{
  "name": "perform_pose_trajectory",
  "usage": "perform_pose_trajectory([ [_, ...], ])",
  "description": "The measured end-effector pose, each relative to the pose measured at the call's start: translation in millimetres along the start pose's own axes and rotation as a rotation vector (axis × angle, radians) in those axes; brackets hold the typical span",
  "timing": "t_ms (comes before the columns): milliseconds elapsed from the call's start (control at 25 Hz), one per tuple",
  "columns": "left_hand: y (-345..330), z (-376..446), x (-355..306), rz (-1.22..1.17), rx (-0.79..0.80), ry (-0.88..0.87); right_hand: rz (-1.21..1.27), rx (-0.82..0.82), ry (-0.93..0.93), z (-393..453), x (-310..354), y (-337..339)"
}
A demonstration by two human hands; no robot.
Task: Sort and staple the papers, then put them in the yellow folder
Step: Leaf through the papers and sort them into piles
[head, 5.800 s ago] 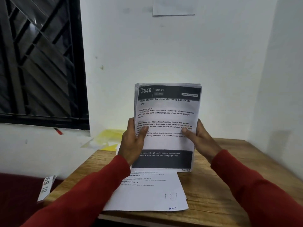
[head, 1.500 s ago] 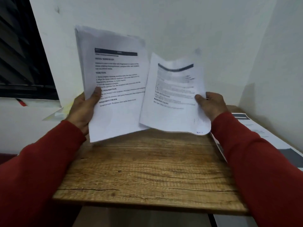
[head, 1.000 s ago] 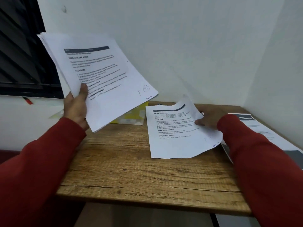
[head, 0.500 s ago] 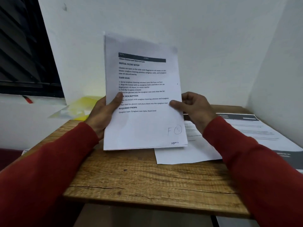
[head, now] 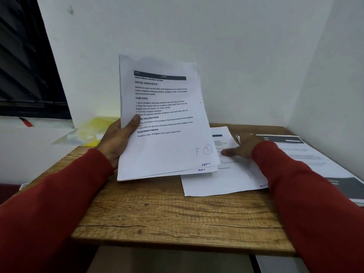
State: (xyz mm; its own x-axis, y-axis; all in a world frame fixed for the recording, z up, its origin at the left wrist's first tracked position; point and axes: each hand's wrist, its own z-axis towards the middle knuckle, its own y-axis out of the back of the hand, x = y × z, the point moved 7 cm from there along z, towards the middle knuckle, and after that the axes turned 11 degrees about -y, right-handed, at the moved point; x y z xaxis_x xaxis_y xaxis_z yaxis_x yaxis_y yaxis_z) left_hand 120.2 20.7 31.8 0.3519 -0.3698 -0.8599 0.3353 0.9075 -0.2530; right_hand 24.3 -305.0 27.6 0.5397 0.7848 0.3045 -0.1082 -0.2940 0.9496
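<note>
My left hand (head: 118, 140) grips a small stack of printed white papers (head: 163, 123) by its left edge, thumb on the front, holding it upright over the wooden table (head: 173, 211). The top sheet is marked "F 3" near its lower right corner. My right hand (head: 239, 148) lies flat with straight fingers on a single printed sheet (head: 222, 174) resting on the table to the right of the stack. The yellow folder (head: 94, 129) lies at the table's far left corner, partly hidden behind my left hand and the stack. No stapler is visible.
More printed pages with dark header bands (head: 307, 160) lie on a surface along the right wall. White walls close in the far and right sides. A dark window (head: 25, 71) is at the left, with a ledge below it.
My right hand let go of the held stack and dropped onto the sheet lying on the table. The left hand keeps the stack, now tilted slightly back.
</note>
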Motion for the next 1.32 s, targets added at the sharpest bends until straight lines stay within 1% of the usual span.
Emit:
perform_pose_trajectory([
  [120, 3, 0, 1, -0.004, -0.014, 0.006, 0.163, 0.004, -0.049, 11, -3, 1],
  [200, 3, 0, 1, -0.010, -0.018, 0.011, 0.204, 0.001, -0.095, 16, -7, 0],
  [320, 2, -1, 2, -0.016, -0.015, 0.018, 0.124, -0.036, -0.117, 21, -10, -7],
  [400, 2, -1, 3, -0.015, -0.010, 0.022, 0.114, -0.046, -0.134, 23, -10, -9],
  [440, 2, 0, 3, -0.015, -0.009, 0.021, 0.145, -0.047, -0.127, 24, -9, -9],
  [560, 1, 0, 2, -0.017, -0.007, 0.018, 0.351, -0.081, -0.117, 27, -14, -7],
  [680, 1, -1, 2, -0.017, -0.009, 0.015, 0.405, -0.154, -0.087, 25, -14, -4],
  [720, 2, -1, 1, -0.015, -0.010, 0.013, 0.422, -0.141, -0.075, 25, -11, -6],
  [760, 2, -1, 1, -0.015, -0.014, 0.013, 0.409, -0.111, -0.059, 23, -7, -8],
  [880, 2, -1, 1, -0.018, -0.021, 0.013, 0.161, 0.030, -0.036, 22, 6, -23],
  [920, 1, -1, 0, -0.017, -0.020, 0.012, 0.134, 0.051, -0.028, 24, 9, -25],
  [960, 1, -1, 0, -0.015, -0.020, 0.011, 0.160, 0.062, -0.015, 26, 10, -26],
  [1080, 2, -1, 1, -0.009, -0.020, 0.010, 0.324, 0.030, -0.027, 29, 7, -20],
  [1240, 3, 0, 2, -0.018, -0.022, 0.018, 0.266, -0.072, -0.075, 29, 2, -17],
  [1320, 3, 0, 1, -0.019, -0.021, 0.017, 0.273, -0.096, -0.095, 31, 0, -16],
])
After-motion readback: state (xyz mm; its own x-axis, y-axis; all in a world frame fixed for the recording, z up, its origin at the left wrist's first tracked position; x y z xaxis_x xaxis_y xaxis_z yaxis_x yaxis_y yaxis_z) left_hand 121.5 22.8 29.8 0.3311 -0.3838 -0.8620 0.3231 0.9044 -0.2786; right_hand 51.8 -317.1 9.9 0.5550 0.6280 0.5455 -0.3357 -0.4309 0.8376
